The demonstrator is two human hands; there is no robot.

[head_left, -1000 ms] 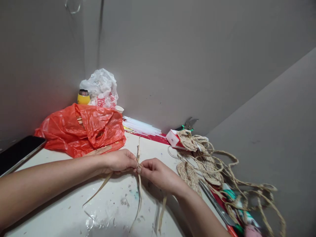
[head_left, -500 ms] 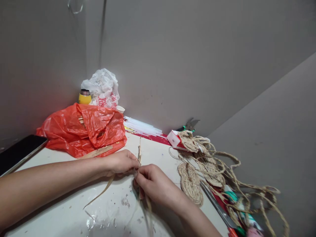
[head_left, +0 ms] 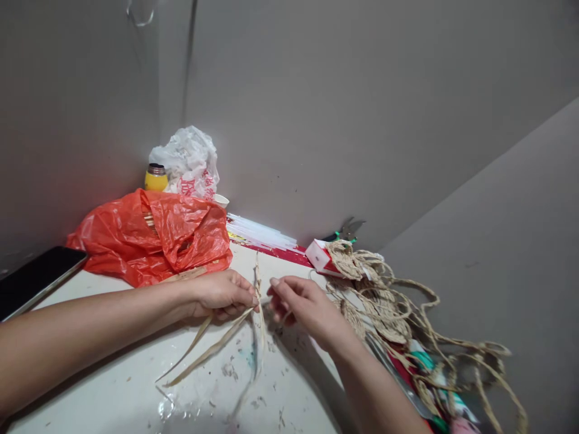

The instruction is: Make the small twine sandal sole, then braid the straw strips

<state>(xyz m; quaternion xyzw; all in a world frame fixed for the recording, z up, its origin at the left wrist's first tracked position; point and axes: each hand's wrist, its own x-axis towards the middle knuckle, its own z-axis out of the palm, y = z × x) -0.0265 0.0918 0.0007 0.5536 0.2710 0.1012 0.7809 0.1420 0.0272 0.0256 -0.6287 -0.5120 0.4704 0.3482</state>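
Note:
My left hand [head_left: 230,295] is closed in a pinch on a thin braid of pale dried plant strips [head_left: 257,271]. The braid's twisted upper part stands up past my fingertips. Loose strips [head_left: 212,352] hang from the pinch and fan out toward me over the white table [head_left: 199,404]. My right hand [head_left: 301,301] is just to the right of the braid, a small gap away. Its fingers are loosely curled with the thumb apart, and I see nothing held in them.
Coils of braided cord [head_left: 384,301] are heaped at right, beside scissors [head_left: 398,380] and a red-and-white box [head_left: 319,256]. Pruners [head_left: 348,230] and white sticks [head_left: 262,230] lie at the back. At left are a red plastic bag [head_left: 154,235], a yellow bottle [head_left: 156,179] and a phone [head_left: 40,280].
My right hand has let go of the strips and moved up and right, away from the braid. The left hand keeps its pinch, and more loose strips now show below it.

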